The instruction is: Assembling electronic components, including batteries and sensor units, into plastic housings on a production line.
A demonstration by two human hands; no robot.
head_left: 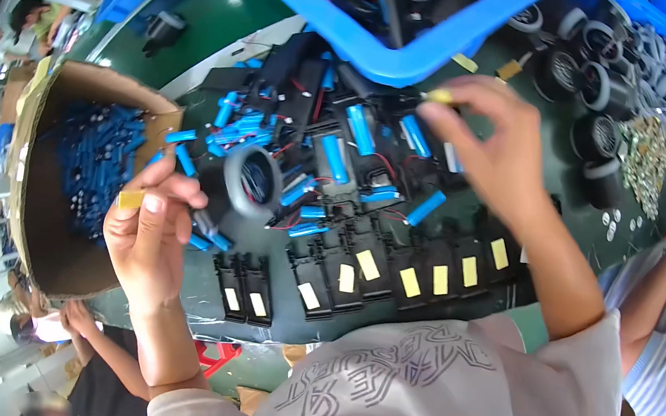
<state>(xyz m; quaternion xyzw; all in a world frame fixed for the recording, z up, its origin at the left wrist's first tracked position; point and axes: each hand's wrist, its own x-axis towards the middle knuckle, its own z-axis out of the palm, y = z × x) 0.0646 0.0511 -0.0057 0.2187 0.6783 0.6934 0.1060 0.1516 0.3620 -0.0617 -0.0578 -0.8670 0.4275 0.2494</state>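
Head view: left hand (149, 244), fingers curled, holds a yellow tab (129, 199); right hand (500, 143) pinches a yellow strip (439, 96); front black cases (306, 273) appear labelled, rear cases (306, 73) apparently not yet.

Between the right hand (501, 139) and the black wheels (595, 138), a strip of dark green table (562, 173) is leaving some room for passing, while the rim of the blue bin (391, 62) is standing as a barrier just beyond this hand. The cardboard box (62, 265) is limiting the left hand (150, 236) on its left side. Between both hands, the grey ring (234, 184) and the blue cylinders (240, 132) are blocking the low way across.
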